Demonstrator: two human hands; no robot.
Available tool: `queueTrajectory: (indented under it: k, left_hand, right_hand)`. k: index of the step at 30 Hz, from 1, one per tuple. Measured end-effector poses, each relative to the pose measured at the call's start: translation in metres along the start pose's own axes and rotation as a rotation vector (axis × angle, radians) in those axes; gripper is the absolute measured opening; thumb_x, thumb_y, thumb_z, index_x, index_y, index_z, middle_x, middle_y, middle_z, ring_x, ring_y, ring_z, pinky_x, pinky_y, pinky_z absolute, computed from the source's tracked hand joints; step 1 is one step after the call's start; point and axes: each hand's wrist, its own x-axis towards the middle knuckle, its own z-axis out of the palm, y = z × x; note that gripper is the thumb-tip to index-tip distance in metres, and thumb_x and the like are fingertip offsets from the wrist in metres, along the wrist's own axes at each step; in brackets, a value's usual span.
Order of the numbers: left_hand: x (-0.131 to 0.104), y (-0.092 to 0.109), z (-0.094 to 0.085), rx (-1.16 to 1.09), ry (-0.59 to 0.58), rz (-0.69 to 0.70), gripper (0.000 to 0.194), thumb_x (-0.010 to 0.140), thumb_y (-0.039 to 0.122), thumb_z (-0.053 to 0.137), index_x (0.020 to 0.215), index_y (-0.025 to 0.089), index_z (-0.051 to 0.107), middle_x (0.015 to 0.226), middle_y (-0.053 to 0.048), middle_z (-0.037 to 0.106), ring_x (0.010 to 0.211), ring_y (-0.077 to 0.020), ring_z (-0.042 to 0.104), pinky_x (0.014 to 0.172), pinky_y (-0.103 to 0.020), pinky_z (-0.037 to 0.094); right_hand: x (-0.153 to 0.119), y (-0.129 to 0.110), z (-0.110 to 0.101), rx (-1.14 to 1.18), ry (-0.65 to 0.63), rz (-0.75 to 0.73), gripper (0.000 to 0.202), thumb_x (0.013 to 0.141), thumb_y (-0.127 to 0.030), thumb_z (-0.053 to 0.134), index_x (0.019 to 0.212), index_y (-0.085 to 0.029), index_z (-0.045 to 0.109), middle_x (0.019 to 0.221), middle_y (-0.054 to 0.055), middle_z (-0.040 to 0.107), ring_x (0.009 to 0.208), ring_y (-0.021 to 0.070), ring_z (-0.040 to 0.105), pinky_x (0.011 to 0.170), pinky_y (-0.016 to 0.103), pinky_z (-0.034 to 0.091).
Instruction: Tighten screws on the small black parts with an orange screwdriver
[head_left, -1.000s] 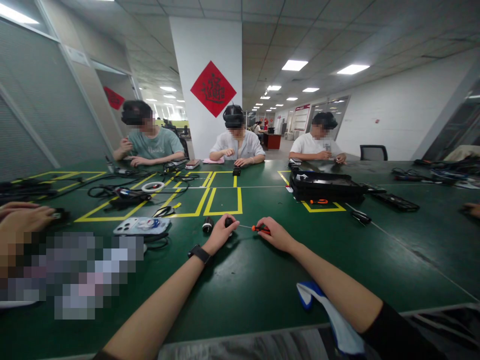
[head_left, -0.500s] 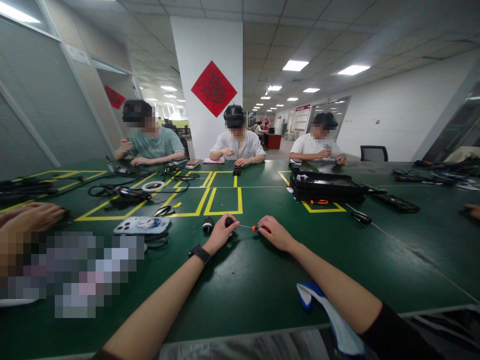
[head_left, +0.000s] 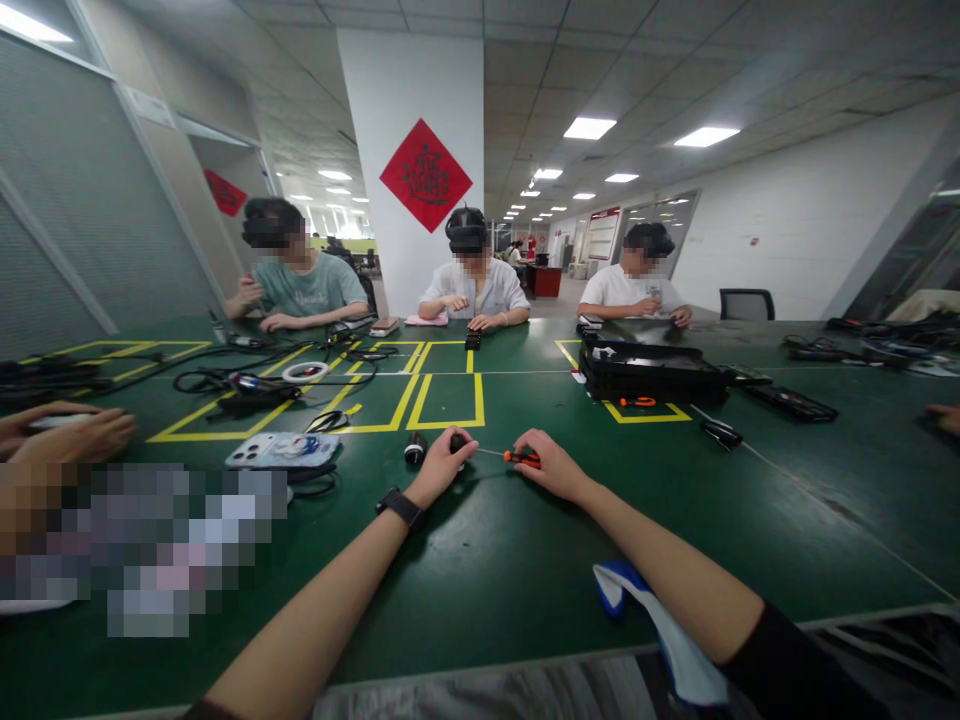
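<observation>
My left hand (head_left: 445, 468), with a black band on the wrist, is closed round a small black part (head_left: 457, 442). My right hand (head_left: 549, 465) grips an orange and black screwdriver (head_left: 525, 458). The screwdriver lies level, its thin metal shaft pointing left to the black part; whether the tip touches it is too small to tell. Just left of my left hand a black cylindrical piece with a light band (head_left: 415, 449) rests on the green table (head_left: 480, 600).
Black trays (head_left: 652, 375) and an orange screwdriver (head_left: 637, 402) lie at the right. A phone (head_left: 283, 450) and cables (head_left: 225, 385) are at the left. A blue and white strap (head_left: 660, 625) lies near my right forearm. Three people sit opposite; another person's hands (head_left: 82, 435) are at the left edge.
More of the orange and black handle shows at my right hand, whose fingers have shifted slightly. My left hand has stayed in place. A light object now shows in the neighbour's hands.
</observation>
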Motion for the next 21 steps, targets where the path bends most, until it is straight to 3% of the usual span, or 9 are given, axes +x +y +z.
queueTrajectory:
  k: [9, 21]
  left_hand:
    - [-0.0006, 0.0021, -0.0004, -0.001, -0.002, 0.003, 0.026, 0.073, 0.042, 0.053, 0.083, 0.018, 0.053, 0.07, 0.001, 0.056, 0.064, -0.0123, 0.052, 0.06, -0.024, 0.042]
    - [-0.0003, 0.0018, -0.0004, -0.005, 0.015, 0.006, 0.027, 0.073, 0.042, 0.053, 0.083, 0.018, 0.054, 0.07, 0.001, 0.056, 0.066, -0.0131, 0.052, 0.063, -0.025, 0.042]
  right_hand:
    - [0.0013, 0.0002, -0.0007, -0.022, -0.043, 0.004, 0.016, 0.087, -0.025, 0.045, 0.086, -0.018, 0.059, 0.089, 0.005, 0.055, 0.088, 0.0174, 0.047, 0.08, 0.033, 0.038]
    - [0.0006, -0.0009, -0.0013, -0.002, 0.004, -0.007, 0.015, 0.078, -0.024, 0.058, 0.092, -0.018, 0.056, 0.092, 0.005, 0.054, 0.089, 0.0184, 0.047, 0.08, 0.033, 0.038]
